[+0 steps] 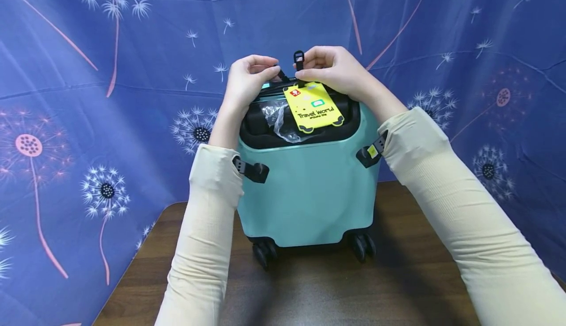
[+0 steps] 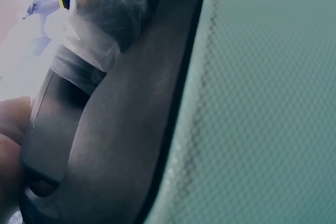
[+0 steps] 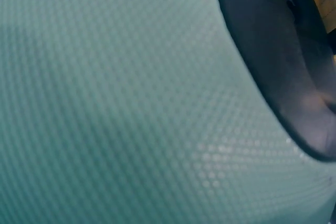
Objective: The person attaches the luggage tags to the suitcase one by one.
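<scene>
Left hand [image 1: 247,83] pinches one strap [image 1: 283,75] end, right hand [image 1: 333,68] the buckle [image 1: 299,53] end, above suitcase's [image 1: 309,188] yellow tag [image 1: 316,106]. Likely mid-fastening; next calls for threading end through buckle.

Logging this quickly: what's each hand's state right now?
Left hand: closed, pinching a black strap end.
Right hand: closed, pinching the buckled strap end.

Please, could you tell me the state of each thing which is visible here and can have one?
Turquoise suitcase: upright on its wheels.
Yellow luggage tag: printed side showing.
Black tag strap: unbuckled, ends apart.
Clear plastic wrap: crumpled.
Left hand: pinching one strap end.
Right hand: pinching the strap near its buckle.
Blue backdrop cloth: hanging, creased.
</scene>
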Tool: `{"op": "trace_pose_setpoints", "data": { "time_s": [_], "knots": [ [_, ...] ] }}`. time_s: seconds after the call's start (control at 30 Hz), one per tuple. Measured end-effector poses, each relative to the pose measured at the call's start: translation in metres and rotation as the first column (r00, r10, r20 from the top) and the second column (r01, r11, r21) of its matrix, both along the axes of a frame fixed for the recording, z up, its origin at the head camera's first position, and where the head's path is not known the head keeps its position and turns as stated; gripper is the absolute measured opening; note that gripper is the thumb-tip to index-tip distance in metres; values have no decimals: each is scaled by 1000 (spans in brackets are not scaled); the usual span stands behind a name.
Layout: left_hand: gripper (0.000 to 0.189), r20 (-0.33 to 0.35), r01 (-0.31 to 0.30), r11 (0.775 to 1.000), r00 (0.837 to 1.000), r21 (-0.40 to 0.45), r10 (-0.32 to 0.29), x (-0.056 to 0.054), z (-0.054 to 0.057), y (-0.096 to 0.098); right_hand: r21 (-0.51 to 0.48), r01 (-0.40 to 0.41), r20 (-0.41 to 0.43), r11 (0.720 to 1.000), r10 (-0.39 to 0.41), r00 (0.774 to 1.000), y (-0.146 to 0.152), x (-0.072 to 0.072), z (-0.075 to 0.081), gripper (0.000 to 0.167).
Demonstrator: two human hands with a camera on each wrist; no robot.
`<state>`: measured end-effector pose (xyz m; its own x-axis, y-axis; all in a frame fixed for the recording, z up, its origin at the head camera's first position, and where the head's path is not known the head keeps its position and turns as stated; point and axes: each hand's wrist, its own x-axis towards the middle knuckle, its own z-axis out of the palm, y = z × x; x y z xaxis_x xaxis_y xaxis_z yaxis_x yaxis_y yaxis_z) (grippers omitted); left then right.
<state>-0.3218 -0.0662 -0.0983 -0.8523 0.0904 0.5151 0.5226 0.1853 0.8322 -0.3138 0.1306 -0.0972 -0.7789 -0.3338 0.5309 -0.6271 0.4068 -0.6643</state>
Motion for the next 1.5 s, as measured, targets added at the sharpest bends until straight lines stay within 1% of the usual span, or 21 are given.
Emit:
{"op": "trace_pose_setpoints", "data": {
  "time_s": [0.1,0.2,0.3,0.4,0.47,0.53,0.6,0.7,0.83,0.93,1.03,1.17,1.27,1.37,1.5],
  "knots": [
    [24,27,-2,999,1000,-48,3,0,1,1,-10,-3,1,1000,3,1000,1,0,-1,18],
    [23,57,16,997,998,-76,-12,0,1,2,-5,4,0,1000,-4,1000,1,0,-1,18],
    [31,79,20,990,997,-137,-9,0,1,2,-6,2,0,1000,-2,1000,2,0,-2,18],
    [39,67,16,979,998,-202,-3,0,0,2,-15,-7,-4,1000,7,1000,2,-1,-3,17],
    [35,40,-3,971,999,-240,13,0,0,2,-29,-22,-10,999,22,1000,2,-1,-3,16],
    [27,12,-22,966,1000,-258,26,0,-1,3,-45,-39,-21,998,38,999,2,-2,-4,14],
    [24,-10,-45,959,999,-278,44,-1,-1,4,-60,-59,-30,996,57,998,2,-3,-4,12],
    [25,-7,-63,951,998,-303,64,-1,-1,4,-75,-74,-30,994,72,997,2,-3,-4,12],
    [29,12,-56,951,998,-304,62,-1,-1,4,-82,-71,-19,994,69,997,1,-2,-4,11],
    [28,9,-48,960,999,-276,52,-1,-1,5,-80,-59,-21,995,58,998,0,-2,-3,11],
    [24,-2,-37,972,999,-234,38,-1,-2,4,-74,-53,-28,996,51,998,0,-2,-2,11],
    [21,-6,-13,988,1000,-154,13,0,-2,4,-84,-66,-25,994,64,998,0,-1,-2,11],
    [19,-13,2,995,1000,-100,-3,0,-2,3,-94,-73,-18,993,71,997,0,-1,-1,11],
    [18,-26,6,996,1000,-94,-8,1,-2,2,-89,-66,-18,994,64,998,0,-2,-1,10],
    [19,-5,19,993,1000,-118,-19,2,-1,3,-91,-53,-21,994,51,998,0,-2,-1,11]
  ]
}}
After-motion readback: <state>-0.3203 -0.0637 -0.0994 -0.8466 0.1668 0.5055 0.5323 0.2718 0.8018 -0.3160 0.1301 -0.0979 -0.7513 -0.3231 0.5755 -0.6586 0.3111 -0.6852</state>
